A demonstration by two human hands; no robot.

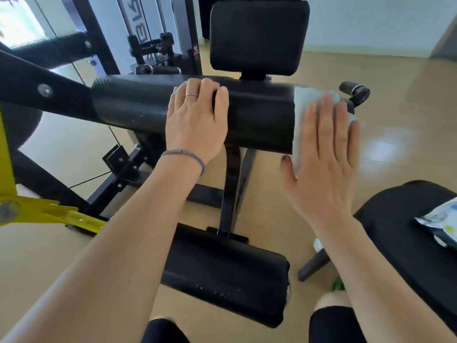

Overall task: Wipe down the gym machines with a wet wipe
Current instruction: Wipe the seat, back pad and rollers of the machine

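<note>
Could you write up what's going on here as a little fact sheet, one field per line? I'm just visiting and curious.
place: gym room with a tan floor
being cleaned: black foam roller pad on a machine arm
left hand: rests on top of the roller, fingers curled over it
right hand: flat, fingers straight, pressing a white wet wipe against the roller's right end
wipe pack: lying on a black seat at the right edge
other padding: backrest pad beyond the roller, lower pad near the floor

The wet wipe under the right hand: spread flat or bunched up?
Spread flat. The wet wipe lies open over the end of the foam roller pad, pressed by the right hand with straight fingers.
</note>
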